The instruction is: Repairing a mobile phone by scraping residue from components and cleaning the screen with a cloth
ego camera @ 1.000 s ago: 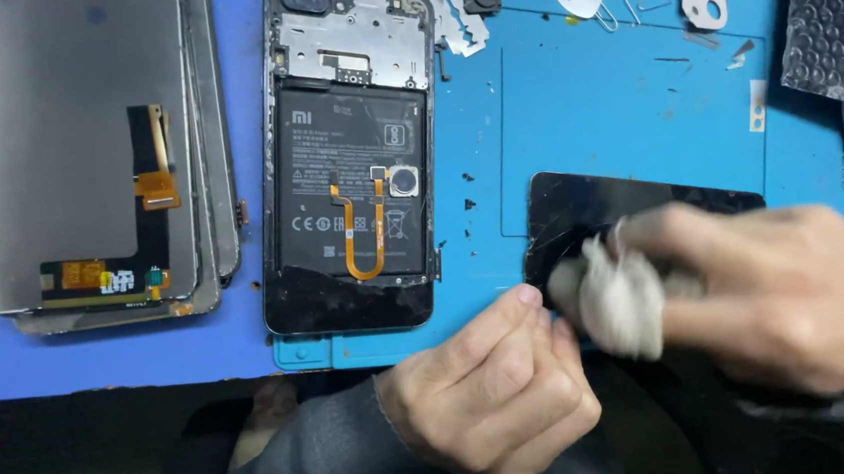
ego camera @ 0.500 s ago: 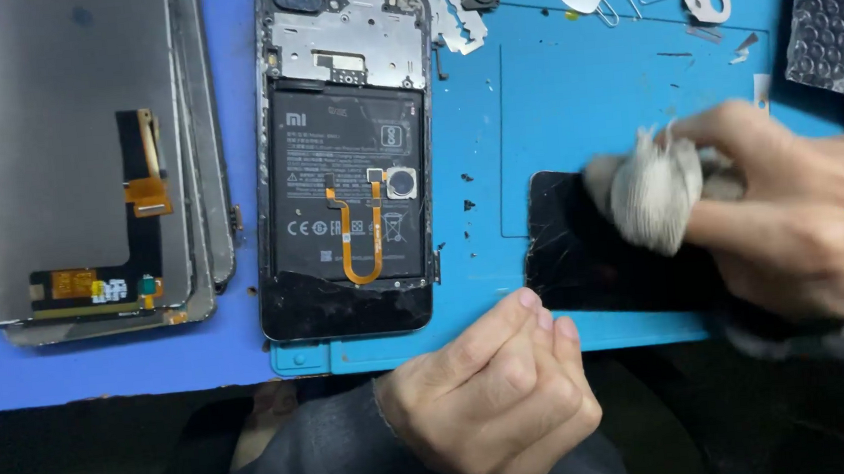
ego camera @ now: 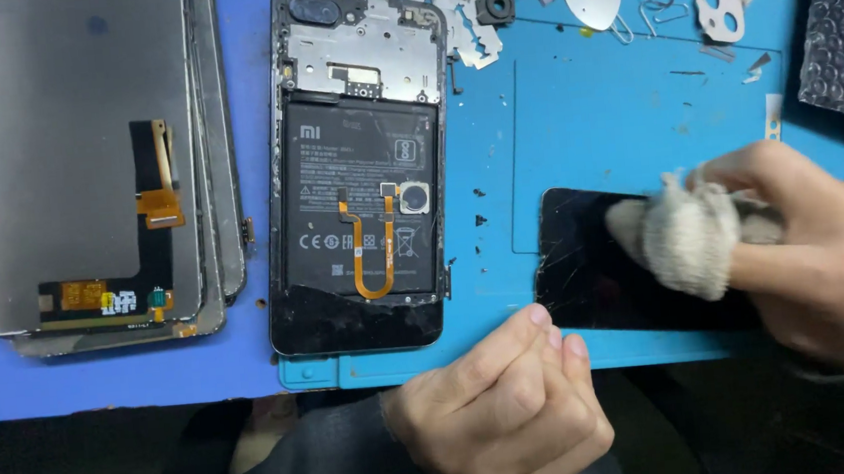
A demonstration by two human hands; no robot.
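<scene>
the opened phone [ego camera: 354, 167] lies left of centre on the blue mat [ego camera: 622, 101], its black battery bearing a grey label. the right hand [ego camera: 825, 255] grips a grey cloth [ego camera: 688, 231] on the black glass panel [ego camera: 596, 273], lower than half a second ago. the left hand [ego camera: 501, 411] is loosely curled, fingertips at the panel's near corner.

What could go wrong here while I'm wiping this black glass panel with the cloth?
The black glass panel already shows cracks near its left edge; pressure from the cloth in the right hand could spread them or snag fibres. It lies near the front edge of the blue mat, steadied only by the left hand's fingertips, so a hard stroke might slide it off. Small loose parts on the mat could get dragged under the cloth and scratch the glass.
</scene>
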